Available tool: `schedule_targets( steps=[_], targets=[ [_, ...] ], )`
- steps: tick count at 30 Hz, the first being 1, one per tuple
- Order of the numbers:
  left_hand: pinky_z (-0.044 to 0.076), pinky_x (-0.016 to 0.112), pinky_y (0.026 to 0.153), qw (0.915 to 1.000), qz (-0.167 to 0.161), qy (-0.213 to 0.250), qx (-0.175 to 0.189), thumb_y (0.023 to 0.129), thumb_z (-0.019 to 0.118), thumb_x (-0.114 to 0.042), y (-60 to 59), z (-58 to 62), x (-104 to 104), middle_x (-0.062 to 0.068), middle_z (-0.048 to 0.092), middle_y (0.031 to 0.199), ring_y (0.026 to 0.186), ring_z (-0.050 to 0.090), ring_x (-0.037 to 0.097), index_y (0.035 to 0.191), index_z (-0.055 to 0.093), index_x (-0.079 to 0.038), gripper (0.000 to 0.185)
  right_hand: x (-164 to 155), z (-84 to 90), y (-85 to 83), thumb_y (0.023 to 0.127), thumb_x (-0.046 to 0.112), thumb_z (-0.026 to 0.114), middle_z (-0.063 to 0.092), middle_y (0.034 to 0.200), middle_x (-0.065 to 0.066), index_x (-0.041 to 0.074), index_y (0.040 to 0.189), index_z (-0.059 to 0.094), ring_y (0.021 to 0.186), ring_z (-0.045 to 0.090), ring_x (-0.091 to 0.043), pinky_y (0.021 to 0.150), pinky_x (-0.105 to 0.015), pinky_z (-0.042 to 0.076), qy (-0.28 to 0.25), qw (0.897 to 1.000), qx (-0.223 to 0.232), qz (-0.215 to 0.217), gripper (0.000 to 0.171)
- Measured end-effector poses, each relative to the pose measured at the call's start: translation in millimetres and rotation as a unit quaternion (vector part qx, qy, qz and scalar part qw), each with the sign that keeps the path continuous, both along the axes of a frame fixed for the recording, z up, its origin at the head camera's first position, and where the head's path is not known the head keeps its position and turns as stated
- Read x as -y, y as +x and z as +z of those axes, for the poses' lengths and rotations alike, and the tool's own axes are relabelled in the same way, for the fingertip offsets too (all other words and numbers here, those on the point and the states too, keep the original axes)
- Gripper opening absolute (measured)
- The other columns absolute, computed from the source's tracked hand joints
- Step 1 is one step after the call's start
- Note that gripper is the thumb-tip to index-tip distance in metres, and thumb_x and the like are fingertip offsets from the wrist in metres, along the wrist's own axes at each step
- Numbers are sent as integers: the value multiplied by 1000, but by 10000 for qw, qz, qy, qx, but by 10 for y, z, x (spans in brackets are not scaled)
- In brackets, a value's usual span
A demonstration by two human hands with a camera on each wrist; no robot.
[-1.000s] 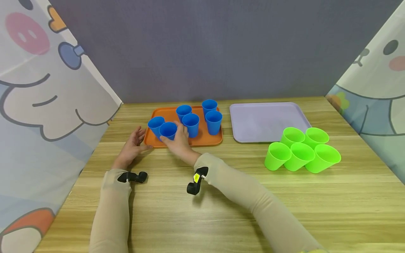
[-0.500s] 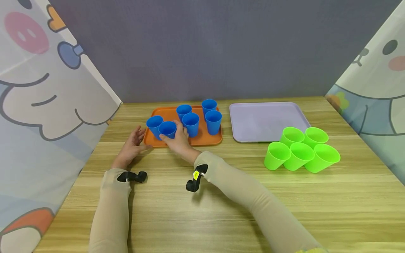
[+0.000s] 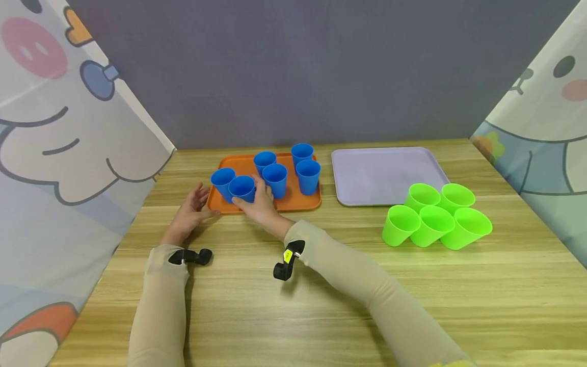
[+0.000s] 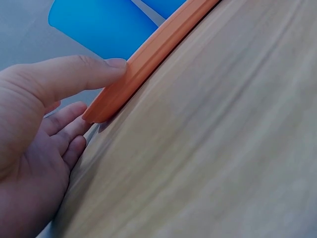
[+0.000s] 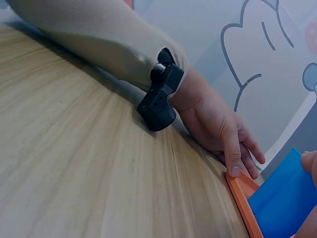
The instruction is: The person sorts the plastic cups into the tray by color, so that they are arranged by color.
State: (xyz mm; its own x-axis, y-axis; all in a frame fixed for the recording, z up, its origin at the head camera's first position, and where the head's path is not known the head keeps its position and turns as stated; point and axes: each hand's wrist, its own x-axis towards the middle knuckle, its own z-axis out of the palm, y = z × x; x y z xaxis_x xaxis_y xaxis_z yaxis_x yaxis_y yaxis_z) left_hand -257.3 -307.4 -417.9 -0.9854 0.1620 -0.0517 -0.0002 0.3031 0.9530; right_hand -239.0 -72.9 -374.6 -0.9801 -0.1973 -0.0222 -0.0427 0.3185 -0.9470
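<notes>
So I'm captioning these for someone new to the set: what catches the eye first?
Six blue cups on an orange tray at the table's far left, the right hand gripping the nearest one while the left hand touches the tray's corner. To the right, five bright green cups cluster on the wood before an empty lilac tray.

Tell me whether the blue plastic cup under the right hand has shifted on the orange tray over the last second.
No. The blue plastic cup keeps its place near the orange tray's front-left corner.
</notes>
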Motion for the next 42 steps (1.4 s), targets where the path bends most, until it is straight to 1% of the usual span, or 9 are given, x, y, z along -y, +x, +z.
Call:
schedule_targets(
  steps=[9, 13, 18, 21, 26, 31, 35, 38, 42],
  targets=[
    [12, 55, 119, 9999, 39, 111, -1, 90, 66, 9, -32, -21, 24, 23, 9, 163, 148, 14, 42, 158, -10, -3, 102, -146, 1, 114, 94, 27, 70, 36, 145, -21, 6, 154, 24, 133, 35, -34, 109, -51, 35, 19, 9994, -214, 263, 79],
    [13, 53, 120, 9996, 202, 200, -43, 89, 67, 8, -13, -18, 20, 22, 11, 163, 148, 16, 40, 158, -9, -4, 104, -240, 8, 186, 94, 24, 71, 34, 148, -22, 5, 153, 26, 136, 34, -35, 110, -51, 35, 4, 9988, -219, 427, 77],
    [12, 50, 121, 9987, 387, 298, -131, 89, 66, 7, 16, 16, -14, 25, 12, 162, 148, 16, 40, 158, -8, -3, 101, -433, 39, 283, 96, 22, 68, 28, 152, -23, 4, 155, 22, 139, 32, -37, 111, -50, 35, -157, 9966, -107, 799, 77],
    [14, 48, 121, 9976, 588, 314, -187, 90, 65, 7, 12, 30, -34, 25, 13, 162, 147, 17, 41, 158, -7, -3, 100, -588, 56, 333, 96, 18, 68, 28, 150, -25, 1, 154, 21, 136, 33, -40, 111, -50, 34, -224, 9942, -202, 1033, 77],
    [18, 47, 121, 9931, 1116, 295, -185, 90, 66, 5, 33, 79, -88, 24, 14, 162, 147, 19, 40, 159, -7, -5, 100, -873, 54, 408, 94, 13, 69, 32, 147, -29, -5, 152, 25, 131, 35, -45, 109, -56, 34, -121, 9902, -524, 1289, 75],
    [21, 46, 120, 9863, 1593, 400, -133, 90, 66, 2, 85, 197, -196, 21, 17, 161, 148, 17, 36, 160, -5, -9, 100, -1171, 71, 490, 96, 13, 67, 35, 142, -30, -5, 152, 25, 130, 35, -46, 101, -59, 39, 100, 9880, -562, 1437, 73],
    [29, 40, 117, 9777, 2050, 434, -109, 89, 68, 2, 117, 329, -297, 18, 23, 159, 146, 22, 29, 161, 2, -13, 99, -1387, 127, 547, 97, 15, 66, 36, 142, -28, -3, 152, 25, 129, 36, -46, 98, -58, 42, 274, 9878, -520, 1439, 71],
    [37, 34, 110, 9676, 2447, 586, -202, 88, 68, 4, 139, 403, -364, 15, 30, 155, 140, 31, 25, 160, 8, -14, 96, -1536, 181, 584, 96, 16, 66, 39, 140, -26, -1, 152, 26, 127, 39, -44, 96, -55, 45, 396, 9870, -574, 1448, 71],
    [42, 26, 98, 9501, 2922, 944, -558, 85, 70, 6, 177, 482, -464, 7, 37, 146, 126, 39, 17, 158, 16, -15, 93, -1729, 256, 616, 95, 15, 68, 43, 136, -22, 3, 152, 26, 122, 45, -39, 90, -46, 49, 554, 9849, -690, 1484, 72]
  ],
)
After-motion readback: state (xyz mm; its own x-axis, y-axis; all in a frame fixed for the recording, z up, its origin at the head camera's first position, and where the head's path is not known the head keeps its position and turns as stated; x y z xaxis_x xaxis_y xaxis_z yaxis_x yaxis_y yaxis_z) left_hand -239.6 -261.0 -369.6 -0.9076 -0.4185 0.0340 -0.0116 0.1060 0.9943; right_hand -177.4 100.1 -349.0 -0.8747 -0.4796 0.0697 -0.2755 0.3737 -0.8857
